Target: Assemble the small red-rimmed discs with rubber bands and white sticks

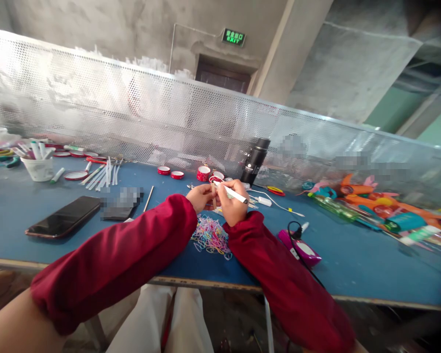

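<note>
My left hand (201, 197) is closed on a small flat wooden stick (213, 196), held upright above the table. In my right hand (234, 206) is a white marker (235, 194) with a dark end, gripped like a pen. Its tip points left toward the stick; whether they touch I cannot tell. Below both hands lies a loose pile of multicoloured rubber bands (212, 234). Just behind the hands stand red tape rolls (203, 173). Red sleeves cover both forearms.
On the left are a phone (64, 216), a white cup of markers (38, 167) and white sticks (102, 175). A black bottle (256, 162) stands behind. To the right lie a purple box with a cable (305, 250) and colourful toys (382, 208). A perforated metal panel (139, 113) borders the table.
</note>
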Motion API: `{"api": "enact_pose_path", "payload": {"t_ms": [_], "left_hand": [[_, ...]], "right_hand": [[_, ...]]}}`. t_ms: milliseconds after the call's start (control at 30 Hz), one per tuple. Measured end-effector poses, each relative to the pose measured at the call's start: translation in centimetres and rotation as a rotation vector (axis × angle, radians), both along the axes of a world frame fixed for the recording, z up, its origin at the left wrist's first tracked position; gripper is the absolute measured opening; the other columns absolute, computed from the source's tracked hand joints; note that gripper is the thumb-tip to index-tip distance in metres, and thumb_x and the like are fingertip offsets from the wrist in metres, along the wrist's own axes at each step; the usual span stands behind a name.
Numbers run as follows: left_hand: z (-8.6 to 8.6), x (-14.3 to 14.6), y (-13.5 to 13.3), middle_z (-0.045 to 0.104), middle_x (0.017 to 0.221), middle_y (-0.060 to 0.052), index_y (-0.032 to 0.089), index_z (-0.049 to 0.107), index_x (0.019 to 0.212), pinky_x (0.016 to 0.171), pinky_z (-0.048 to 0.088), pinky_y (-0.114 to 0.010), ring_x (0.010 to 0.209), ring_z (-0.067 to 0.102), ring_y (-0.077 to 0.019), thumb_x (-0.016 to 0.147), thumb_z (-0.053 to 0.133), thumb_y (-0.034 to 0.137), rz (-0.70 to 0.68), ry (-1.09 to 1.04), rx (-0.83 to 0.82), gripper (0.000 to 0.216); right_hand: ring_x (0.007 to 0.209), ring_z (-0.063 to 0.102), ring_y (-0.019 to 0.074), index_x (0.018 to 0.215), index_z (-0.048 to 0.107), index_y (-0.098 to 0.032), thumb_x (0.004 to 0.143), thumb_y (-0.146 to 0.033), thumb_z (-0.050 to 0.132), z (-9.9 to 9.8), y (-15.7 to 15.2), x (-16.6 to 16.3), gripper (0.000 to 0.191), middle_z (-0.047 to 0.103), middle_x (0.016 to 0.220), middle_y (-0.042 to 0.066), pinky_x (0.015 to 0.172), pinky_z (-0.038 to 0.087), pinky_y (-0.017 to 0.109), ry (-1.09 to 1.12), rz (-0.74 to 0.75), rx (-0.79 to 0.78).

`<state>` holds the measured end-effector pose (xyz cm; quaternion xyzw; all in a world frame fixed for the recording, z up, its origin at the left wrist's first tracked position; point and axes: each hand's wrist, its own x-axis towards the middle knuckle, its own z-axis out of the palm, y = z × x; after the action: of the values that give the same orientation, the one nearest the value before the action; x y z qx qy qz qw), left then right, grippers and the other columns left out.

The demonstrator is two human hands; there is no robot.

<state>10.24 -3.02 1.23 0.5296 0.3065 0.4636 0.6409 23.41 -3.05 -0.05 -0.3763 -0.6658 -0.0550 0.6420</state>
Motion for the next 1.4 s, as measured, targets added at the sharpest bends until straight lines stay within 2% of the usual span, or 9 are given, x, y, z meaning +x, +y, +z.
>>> {"api": "enact_pose_path", "payload": {"t_ms": [133, 400, 633, 767, 1033, 1200, 1400], "left_hand": [[0.1, 0.05, -0.08, 0.062, 0.064, 0.001, 0.015, 0.056, 0.082, 0.065, 0.05, -0.024, 0.058, 0.062, -0.0096, 0.085, 0.064, 0.016, 0.004, 0.004, -0.013, 0.009], [-0.48, 0.08, 0.53, 0.066, 0.069, 0.0, 0.015, 0.057, 0.085, 0.062, 0.049, -0.022, 0.061, 0.065, -0.0101, 0.082, 0.069, 0.023, -0.029, -0.015, 0.003, 0.015], [-0.13, 0.06, 0.16, 0.067, 0.071, -0.002, 0.014, 0.058, 0.086, 0.063, 0.05, -0.023, 0.061, 0.065, -0.0108, 0.085, 0.063, 0.016, 0.0, 0.016, -0.01, 0.006], [-0.05, 0.04, 0.07, 0.067, 0.071, -0.001, 0.014, 0.057, 0.084, 0.065, 0.05, -0.024, 0.062, 0.065, -0.0107, 0.084, 0.065, 0.015, 0.008, 0.008, -0.01, 0.008], [0.33, 0.01, -0.24, 0.063, 0.064, 0.001, 0.014, 0.055, 0.083, 0.059, 0.048, -0.02, 0.055, 0.062, -0.0079, 0.09, 0.052, 0.008, 0.004, 0.01, -0.017, 0.011], [-0.1, 0.03, 0.22, 0.065, 0.067, 0.0, 0.014, 0.056, 0.085, 0.062, 0.049, -0.022, 0.058, 0.064, -0.009, 0.089, 0.058, 0.013, 0.0, 0.006, -0.01, 0.005], [-0.5, 0.02, 0.63, 0.067, 0.072, -0.002, 0.014, 0.059, 0.088, 0.068, 0.051, -0.025, 0.062, 0.065, -0.0102, 0.085, 0.065, 0.019, -0.005, 0.011, 0.0, 0.008]], "right_hand": [[0.069, 0.063, 0.0186, 0.083, 0.06, -0.021, 0.088, -0.036, 0.061, 0.02, -0.03, 0.0, 0.016, 0.067, 0.076, 0.003, 0.062, 0.05, 0.032, 0.018, 0.008, 0.005], [0.069, 0.063, 0.0188, 0.084, 0.061, -0.021, 0.087, -0.038, 0.061, -0.03, 0.1, 0.11, 0.017, 0.067, 0.076, 0.003, 0.062, 0.05, 0.032, 0.026, -0.001, -0.006], [0.068, 0.064, 0.0189, 0.083, 0.06, -0.021, 0.088, -0.038, 0.061, 0.11, -0.1, 0.01, 0.017, 0.067, 0.075, 0.004, 0.062, 0.05, 0.031, 0.019, -0.011, 0.004], [0.071, 0.064, 0.0191, 0.084, 0.06, -0.021, 0.088, -0.038, 0.061, 0.06, -0.09, 0.04, 0.017, 0.067, 0.076, 0.004, 0.063, 0.05, 0.031, 0.004, 0.0, 0.0], [0.07, 0.064, 0.0185, 0.084, 0.061, -0.021, 0.088, -0.037, 0.061, -0.02, 0.08, 0.1, 0.016, 0.068, 0.078, 0.004, 0.063, 0.05, 0.031, 0.008, 0.014, 0.001], [0.069, 0.064, 0.0181, 0.084, 0.061, -0.02, 0.088, -0.037, 0.061, 0.02, 0.01, 0.07, 0.018, 0.067, 0.076, 0.003, 0.064, 0.051, 0.031, 0.022, -0.004, 0.008], [0.071, 0.065, 0.0186, 0.084, 0.061, -0.021, 0.087, -0.038, 0.062, 0.02, 0.17, 0.18, 0.017, 0.068, 0.078, 0.004, 0.065, 0.051, 0.031, 0.006, 0.017, -0.003]]}}
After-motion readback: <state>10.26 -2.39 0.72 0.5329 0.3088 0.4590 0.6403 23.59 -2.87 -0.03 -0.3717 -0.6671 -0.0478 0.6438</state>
